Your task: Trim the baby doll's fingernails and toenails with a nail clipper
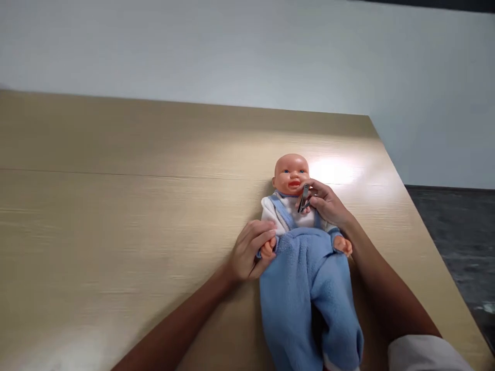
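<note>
A baby doll [305, 268] in blue overalls and a white top lies on its back, its head toward the far side of the table. My left hand [249, 251] is wrapped around the doll's arm and small hand [268, 248] on the left side. Over the doll's chest, just below its chin, my right hand [327, 203] holds a metal nail clipper [303, 198] between thumb and fingers. The doll's other hand [342, 245] rests beside its hip, near my right wrist. The doll's feet are partly cut off at the bottom of the view.
The light wooden table [116, 232] has a seam running across it, and its right edge slants down past my right arm. Behind it stands a pale wall [193, 51]. Dark flooring [452, 232] shows at the right.
</note>
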`<action>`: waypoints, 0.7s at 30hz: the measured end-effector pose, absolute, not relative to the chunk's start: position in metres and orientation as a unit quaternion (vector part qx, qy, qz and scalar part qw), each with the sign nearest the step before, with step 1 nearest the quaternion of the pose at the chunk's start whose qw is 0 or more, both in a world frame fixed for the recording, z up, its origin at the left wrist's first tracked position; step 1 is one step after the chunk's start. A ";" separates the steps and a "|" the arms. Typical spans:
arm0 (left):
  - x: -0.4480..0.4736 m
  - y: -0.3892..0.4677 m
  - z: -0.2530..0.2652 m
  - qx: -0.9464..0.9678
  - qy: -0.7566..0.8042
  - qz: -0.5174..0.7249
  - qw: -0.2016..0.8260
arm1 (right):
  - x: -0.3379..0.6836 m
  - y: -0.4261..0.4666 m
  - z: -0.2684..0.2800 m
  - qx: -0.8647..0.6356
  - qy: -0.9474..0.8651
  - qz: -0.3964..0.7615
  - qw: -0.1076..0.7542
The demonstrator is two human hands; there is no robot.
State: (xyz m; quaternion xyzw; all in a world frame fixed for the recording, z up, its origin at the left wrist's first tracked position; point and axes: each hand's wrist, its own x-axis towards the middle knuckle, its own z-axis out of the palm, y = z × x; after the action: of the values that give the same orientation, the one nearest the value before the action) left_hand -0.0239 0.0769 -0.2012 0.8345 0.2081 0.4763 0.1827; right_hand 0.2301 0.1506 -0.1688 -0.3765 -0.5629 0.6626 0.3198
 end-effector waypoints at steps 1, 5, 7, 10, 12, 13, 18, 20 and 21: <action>-0.024 0.077 -0.201 0.835 0.209 0.475 0.184 | 0.230 0.150 -0.168 -0.377 -0.559 0.668 0.315; -0.024 0.078 -0.199 0.830 0.216 0.476 0.194 | 0.229 0.145 -0.162 -0.385 -0.551 0.671 0.313; -0.024 0.077 -0.198 0.829 0.216 0.476 0.199 | 0.229 0.144 -0.162 -0.386 -0.552 0.666 0.320; -0.023 0.075 -0.197 0.832 0.219 0.468 0.200 | 0.231 0.144 -0.168 -0.395 -0.566 0.642 0.334; -0.023 0.075 -0.197 0.830 0.228 0.467 0.204 | 0.233 0.146 -0.173 -0.399 -0.579 0.626 0.336; -0.023 0.075 -0.197 0.827 0.230 0.467 0.210 | 0.234 0.146 -0.176 -0.400 -0.582 0.621 0.340; -0.021 0.076 -0.195 0.823 0.223 0.471 0.225 | 0.232 0.150 -0.180 -0.398 -0.592 0.605 0.354; -0.020 0.075 -0.193 0.824 0.232 0.466 0.224 | 0.231 0.150 -0.178 -0.400 -0.594 0.597 0.361; -0.020 0.075 -0.192 0.825 0.236 0.462 0.224 | 0.231 0.150 -0.177 -0.401 -0.595 0.594 0.364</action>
State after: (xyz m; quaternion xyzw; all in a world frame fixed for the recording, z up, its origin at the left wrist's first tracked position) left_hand -0.0199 0.0752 -0.1923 0.8252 0.2362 0.4617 0.2238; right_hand 0.2307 0.1504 -0.1775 -0.4014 -0.5950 0.5937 0.3638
